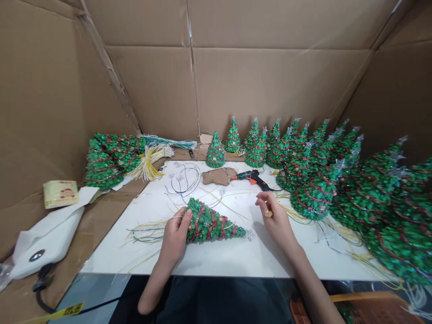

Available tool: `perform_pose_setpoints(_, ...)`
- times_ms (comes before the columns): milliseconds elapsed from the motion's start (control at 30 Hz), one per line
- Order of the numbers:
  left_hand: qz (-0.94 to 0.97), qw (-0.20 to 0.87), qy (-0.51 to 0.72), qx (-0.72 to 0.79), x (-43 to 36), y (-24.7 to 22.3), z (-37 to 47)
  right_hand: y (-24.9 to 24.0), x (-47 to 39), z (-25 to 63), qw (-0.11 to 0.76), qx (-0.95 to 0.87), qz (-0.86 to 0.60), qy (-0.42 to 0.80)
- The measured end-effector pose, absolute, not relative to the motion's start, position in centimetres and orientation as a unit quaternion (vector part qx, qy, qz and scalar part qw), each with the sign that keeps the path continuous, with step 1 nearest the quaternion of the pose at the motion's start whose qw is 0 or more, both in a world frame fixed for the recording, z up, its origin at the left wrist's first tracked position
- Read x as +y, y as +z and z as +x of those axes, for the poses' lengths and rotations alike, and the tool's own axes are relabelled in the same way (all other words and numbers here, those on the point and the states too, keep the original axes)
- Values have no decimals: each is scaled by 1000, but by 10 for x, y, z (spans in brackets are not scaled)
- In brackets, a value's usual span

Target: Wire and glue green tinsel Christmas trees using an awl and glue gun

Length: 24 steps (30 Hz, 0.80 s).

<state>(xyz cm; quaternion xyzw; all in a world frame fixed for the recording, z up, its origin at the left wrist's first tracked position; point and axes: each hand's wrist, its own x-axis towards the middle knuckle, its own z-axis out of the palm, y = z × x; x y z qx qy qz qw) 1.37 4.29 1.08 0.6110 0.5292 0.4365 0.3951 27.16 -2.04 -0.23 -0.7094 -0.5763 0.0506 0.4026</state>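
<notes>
My left hand is wrapped round the base end of a small green artificial Christmas tree. The tree lies on its side with its clear star tip towards the right. Red garland and small beads run round it, and thin yellow and dark wires trail leftwards from its base. To the right of the tip, apart from it, my right hand is raised over the white board with its fingers curled. A small golden spot shows at those fingers; I cannot make out what it is.
A hot glue gun rests by a torn cardboard piece on the white board. Several finished trees crowd the right side. More trees and wire bundles lie left. A white device sits far left.
</notes>
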Motion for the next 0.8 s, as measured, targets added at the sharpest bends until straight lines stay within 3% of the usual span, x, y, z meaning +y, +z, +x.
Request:
perform_pose_setpoints(233,595,425,451,512,40,7,16,22,48,307,212,-593,-777,-9)
perform_pose_setpoints(400,602,438,452,492,39,5,13,8,88,316,101,-551,-828,-9)
perform_pose_setpoints(800,601,434,442,505,39,4,12,-2,91,324,57,-521,-852,8)
